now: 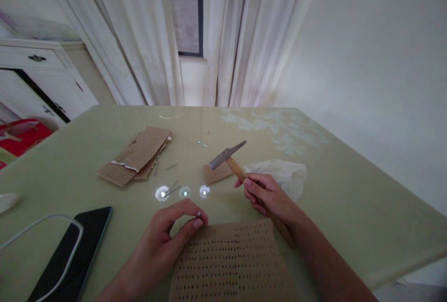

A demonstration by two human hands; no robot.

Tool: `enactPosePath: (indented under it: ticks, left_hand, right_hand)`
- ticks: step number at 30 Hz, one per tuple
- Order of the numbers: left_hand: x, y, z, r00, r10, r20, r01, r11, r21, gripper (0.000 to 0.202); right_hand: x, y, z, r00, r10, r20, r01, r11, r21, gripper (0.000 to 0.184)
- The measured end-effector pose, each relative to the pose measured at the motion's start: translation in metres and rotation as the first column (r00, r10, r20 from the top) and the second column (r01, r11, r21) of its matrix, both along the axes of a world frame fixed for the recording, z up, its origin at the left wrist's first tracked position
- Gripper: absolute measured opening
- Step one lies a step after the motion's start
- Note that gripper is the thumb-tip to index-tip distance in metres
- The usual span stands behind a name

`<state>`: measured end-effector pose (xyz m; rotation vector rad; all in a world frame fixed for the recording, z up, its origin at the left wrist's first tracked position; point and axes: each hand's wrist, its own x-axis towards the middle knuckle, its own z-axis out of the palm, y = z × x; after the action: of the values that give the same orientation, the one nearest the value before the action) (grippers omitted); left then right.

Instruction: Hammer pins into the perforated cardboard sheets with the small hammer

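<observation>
Brown cardboard [226,260] close in, a hammer [236,168] held over the tabletop [338,190]

The person's left grip [171,232] pinches what looks like a small nail [199,214] between thumb and forefinger, at the far left corner of the hole-covered cardboard. The right grip [267,192] is wrapped around the hammer's wooden handle, its metal head seen across part of a smaller brown piece [218,174].

A stray swing could catch the left thumb or forefinger, because they close around the nail and little of it shows clear of them. A loose pinch could let the nail tip or drop. The cardboard is dense with holes, so a knock near its edge could tear it, and a hard one could mark the tabletop beneath. Thin metal pins [171,166] lie loose beyond the left grip and could roll or prick a reaching finger.

As for containers, a crumpled, see-through plastic bag [282,174] lies just beyond the right grip; whether it holds anything cannot be told. At the far left stands a white cabinet [38,67] with a drawer and doors, its contents hidden.
</observation>
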<state>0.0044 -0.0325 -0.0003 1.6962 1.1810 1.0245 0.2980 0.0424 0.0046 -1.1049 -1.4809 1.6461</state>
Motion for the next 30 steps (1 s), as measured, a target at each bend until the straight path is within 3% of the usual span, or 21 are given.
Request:
enactPosePath:
  ticks: [15,24,27,30]
  left_hand:
    - [0.002,0.001,0.002,1.000,-0.015,-0.027,0.016,0.999,0.039,0.026]
    - [0.002,0.000,0.001,0.994,-0.061,-0.089,0.076,0.981,0.177,0.022]
    - [0.001,0.000,-0.001,0.992,-0.092,-0.088,0.109,0.972,0.209,0.020]
    - [0.002,0.000,-0.003,0.988,-0.123,-0.090,0.140,0.963,0.228,0.018]
  right_hand:
    - [0.000,-0.002,0.006,1.000,-0.013,0.020,0.012,1.000,0.006,0.049]
    - [0.004,0.000,0.001,0.998,0.005,0.059,-0.008,0.999,0.042,0.049]
    - [0.013,-0.003,0.015,0.988,-0.002,0.153,-0.015,0.994,0.105,0.049]
    - [0.024,-0.016,0.051,0.938,0.041,0.344,-0.126,0.965,0.230,0.049]
